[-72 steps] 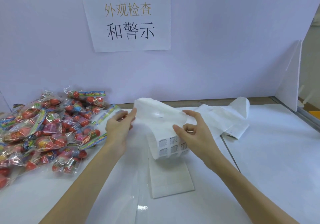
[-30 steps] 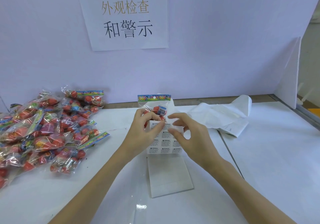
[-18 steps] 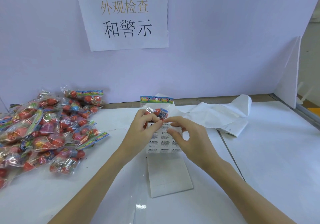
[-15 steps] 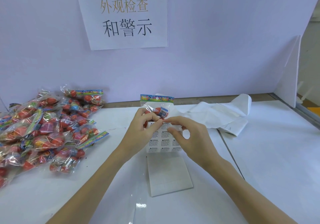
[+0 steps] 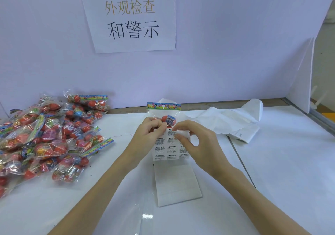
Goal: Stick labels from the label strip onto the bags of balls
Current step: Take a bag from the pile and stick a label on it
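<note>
At frame centre, the left hand grips 1 bag of balls together with the label strip. The right hand pinches a label's top edge. Peel it slowly, then press it flat on clear plastic.

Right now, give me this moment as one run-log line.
left hand: holds bag and strip | right hand: pinches label at strip top | pile: left of hands

The wall sign reads 外观检查 in gold above 和警示 in black, and each sticker on the label strip reads WARNING.
</note>
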A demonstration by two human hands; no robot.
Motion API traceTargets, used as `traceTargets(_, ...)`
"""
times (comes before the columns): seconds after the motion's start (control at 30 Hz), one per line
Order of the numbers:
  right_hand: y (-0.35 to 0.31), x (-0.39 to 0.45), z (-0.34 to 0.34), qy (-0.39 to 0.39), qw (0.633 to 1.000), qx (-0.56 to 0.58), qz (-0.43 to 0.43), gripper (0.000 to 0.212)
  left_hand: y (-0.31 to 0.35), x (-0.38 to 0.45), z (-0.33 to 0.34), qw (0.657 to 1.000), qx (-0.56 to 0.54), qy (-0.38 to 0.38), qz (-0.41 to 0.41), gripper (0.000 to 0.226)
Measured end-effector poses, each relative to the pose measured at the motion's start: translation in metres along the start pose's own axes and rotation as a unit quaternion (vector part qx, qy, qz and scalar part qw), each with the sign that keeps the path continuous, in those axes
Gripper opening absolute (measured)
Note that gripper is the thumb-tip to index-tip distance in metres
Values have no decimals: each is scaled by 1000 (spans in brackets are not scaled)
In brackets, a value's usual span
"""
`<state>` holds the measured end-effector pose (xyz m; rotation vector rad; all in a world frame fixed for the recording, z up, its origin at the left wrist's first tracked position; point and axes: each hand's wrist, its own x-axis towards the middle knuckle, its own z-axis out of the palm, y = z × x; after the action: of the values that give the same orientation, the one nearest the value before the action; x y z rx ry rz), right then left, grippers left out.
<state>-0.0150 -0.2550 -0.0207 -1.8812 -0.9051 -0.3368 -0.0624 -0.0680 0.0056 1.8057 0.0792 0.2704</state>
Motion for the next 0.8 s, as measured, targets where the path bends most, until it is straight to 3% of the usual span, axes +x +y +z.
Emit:
traceTargets(0.23, 1, 0, 0, -3, 1000, -5, -7, 40, 4, -4, -1, 998, 36, -16, 52, 29)
traceTargets(0.53, 2, 1, 1, 2, 1000, 27, 0, 38, 5, -5, -4, 996, 42, -19, 75, 31)
traceTargets(0.8, 1, 3, 1, 14, 995, 86, 49, 28, 1, -4, -6, 984, 124, -23, 126, 9)
